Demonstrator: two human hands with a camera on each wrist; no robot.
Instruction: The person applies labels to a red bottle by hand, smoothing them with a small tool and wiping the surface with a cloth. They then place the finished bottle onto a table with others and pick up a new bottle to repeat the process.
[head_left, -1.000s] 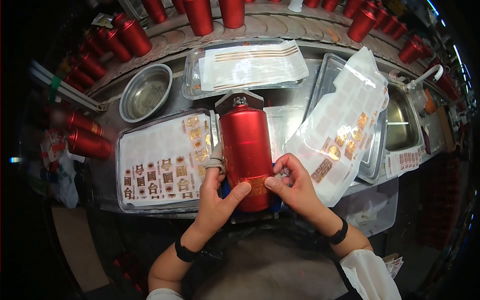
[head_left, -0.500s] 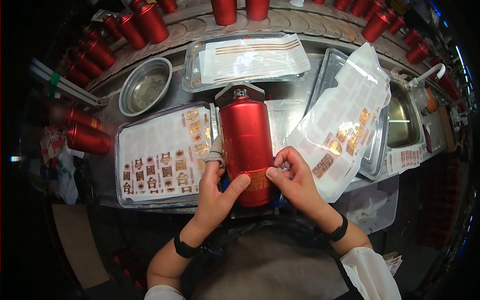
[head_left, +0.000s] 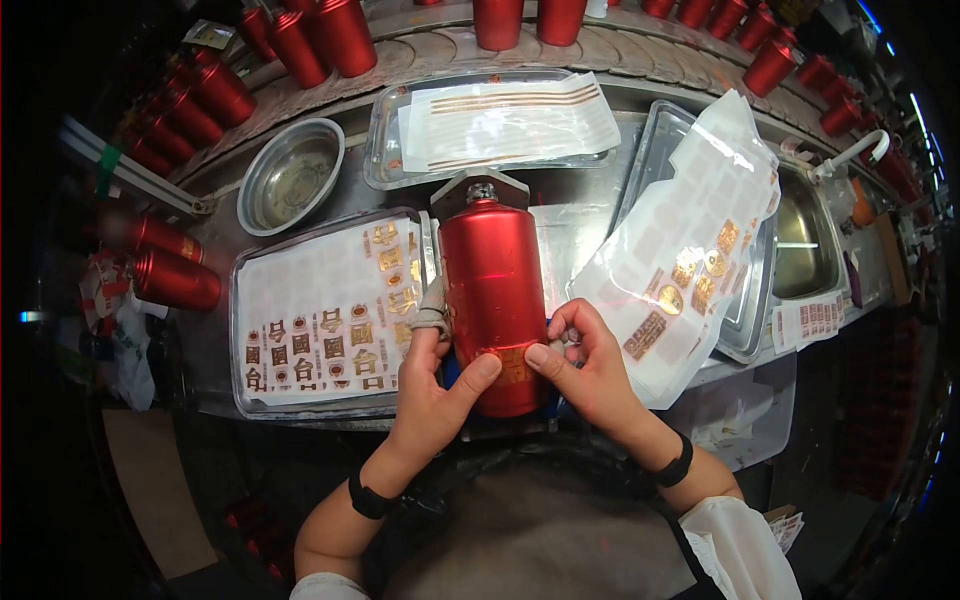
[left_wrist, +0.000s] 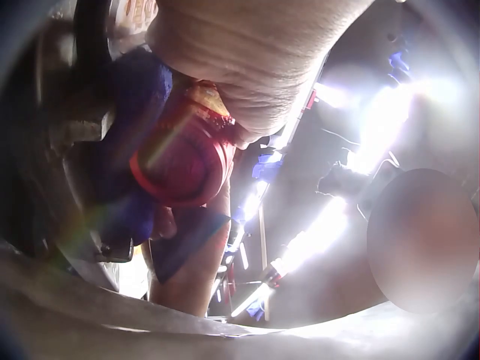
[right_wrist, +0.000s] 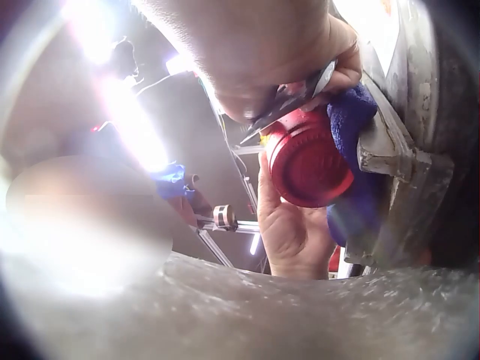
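Observation:
A red bottle point(head_left: 493, 270) lies with its neck away from the body on a metal holder with blue cloth point(right_wrist: 351, 120) under its base. My left hand point(head_left: 435, 385) grips its left side, thumb on the gold label point(head_left: 514, 366) near the base; grey wrapping covers a finger. From the right, my right hand point(head_left: 590, 370) has its thumb tip at the label's edge and its other fingers bent. The right wrist view shows a thin dark flat piece point(right_wrist: 289, 103) pinched in that hand, beside the bottle's round red base point(right_wrist: 313, 166).
Gold-printed decal sheets lie on a left tray point(head_left: 240, 340) and over a right tray point(head_left: 745, 335). Behind are a striped sheet point(head_left: 510, 118) and a metal bowl point(head_left: 290, 177). A sink point(head_left: 805, 245) stands right; red bottles point(head_left: 345, 38) line a curved conveyor.
The bottles on the conveyor have moved to the right. My right thumb has shifted slightly at the label, while my left hand keeps its grip on the bottle.

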